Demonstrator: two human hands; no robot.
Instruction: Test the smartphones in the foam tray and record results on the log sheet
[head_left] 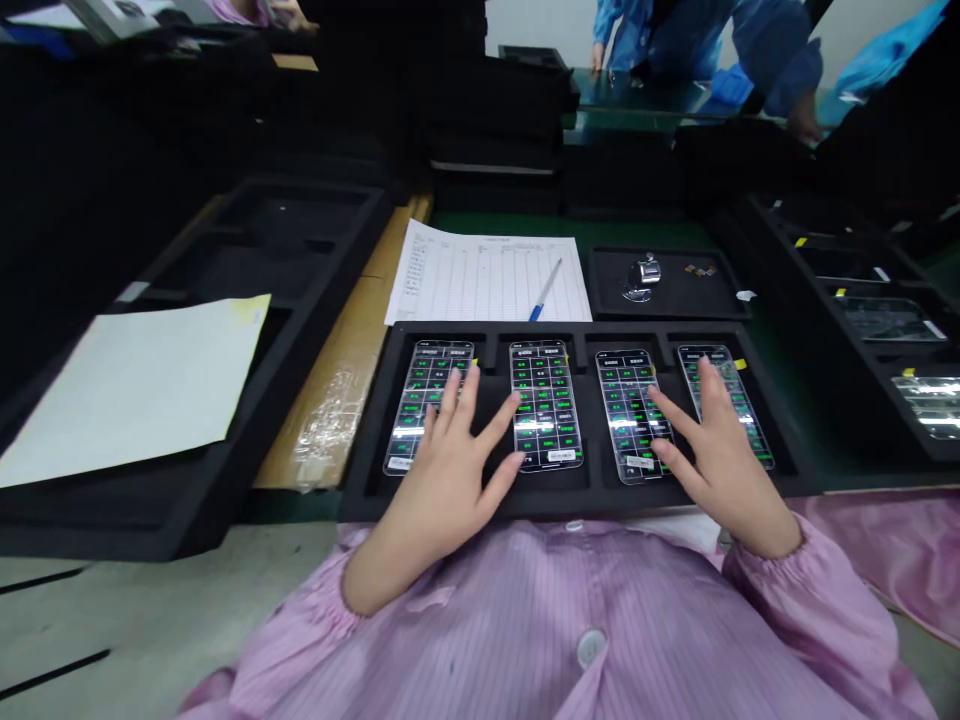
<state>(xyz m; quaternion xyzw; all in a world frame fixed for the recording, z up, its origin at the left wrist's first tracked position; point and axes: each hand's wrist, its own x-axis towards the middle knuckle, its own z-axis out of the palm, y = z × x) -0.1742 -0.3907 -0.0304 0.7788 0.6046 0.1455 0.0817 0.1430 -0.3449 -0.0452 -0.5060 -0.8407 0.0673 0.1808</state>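
Several lit smartphones lie face up in a black foam tray [480,500] before me, their screens showing grids of green text. My left hand [450,460] is spread over the leftmost phone [412,410], with its thumb and a fingertip at the edge of the neighbouring phone [546,410]. Spread likewise, my right hand [712,450] covers part of the rightmost phone [739,400]. Its thumb and a finger reach the phone beside it [624,410]. Whether each fingertip touches glass I cannot tell. Neither hand grips anything.
Behind the tray lie a printed form [480,280] with a blue pen [546,290] and a small black tray [675,305] holding a metal object [643,275]. At left, paper [135,380] rests on a large black tray [330,250]. More devices [889,320] sit at right. People in blue [675,40] stand behind.
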